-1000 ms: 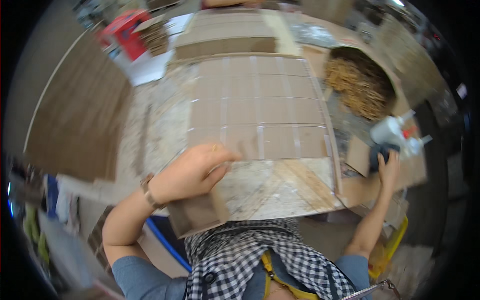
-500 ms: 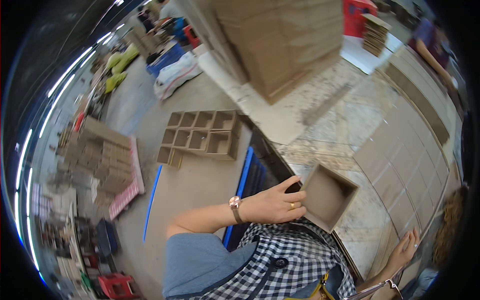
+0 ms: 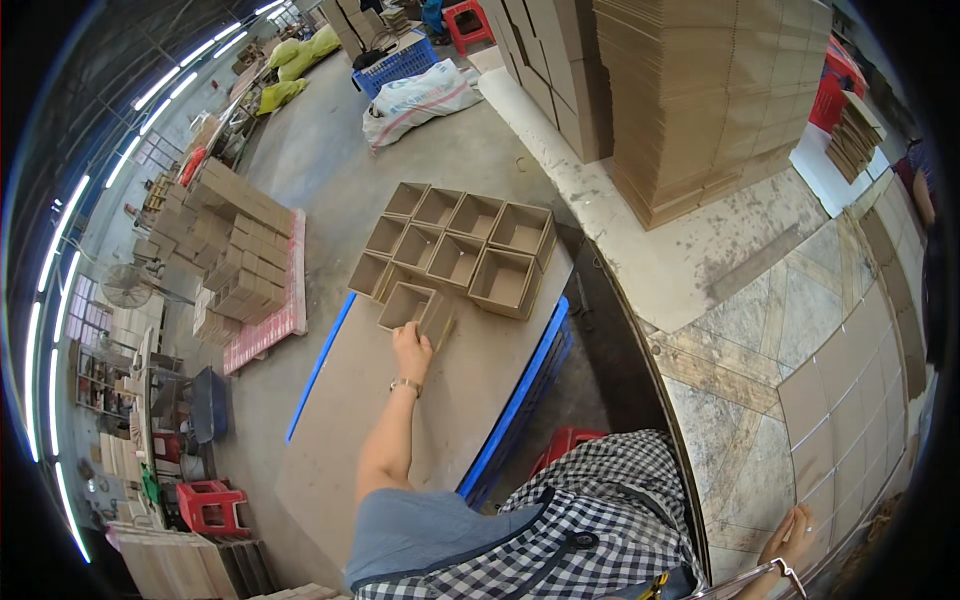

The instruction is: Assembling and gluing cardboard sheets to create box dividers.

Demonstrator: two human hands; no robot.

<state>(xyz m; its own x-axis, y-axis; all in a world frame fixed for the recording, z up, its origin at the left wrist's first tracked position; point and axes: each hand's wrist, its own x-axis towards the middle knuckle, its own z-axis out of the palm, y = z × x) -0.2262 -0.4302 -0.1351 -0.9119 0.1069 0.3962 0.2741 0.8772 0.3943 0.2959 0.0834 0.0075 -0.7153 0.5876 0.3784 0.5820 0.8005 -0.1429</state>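
My left hand (image 3: 411,350) grips the near wall of a small open-topped cardboard box (image 3: 410,303). That box is at the near side of a cluster of similar open boxes (image 3: 455,260), standing in rows on a brown board (image 3: 390,420). Whether it touches its neighbours is hard to tell. Far to the right, my right hand (image 3: 790,540) has its fingers closed together at the near corner of flat cardboard sheets (image 3: 845,390) crossed by pale lines. What the right fingertips pinch is partly hidden.
Blue crate edges (image 3: 520,390) show along the board. On the worktable (image 3: 715,400) at right stands a tall stack of flat cardboard (image 3: 710,110). A red stool (image 3: 212,508), a pallet of boxes (image 3: 240,260) and a white sack (image 3: 420,103) are on the floor. Another person's arm shows far right.
My left hand has carried the box from the worktable leftward to the group of boxes on the board. My view has turned left. The right hand stays by the sheets, its fingers more curled.
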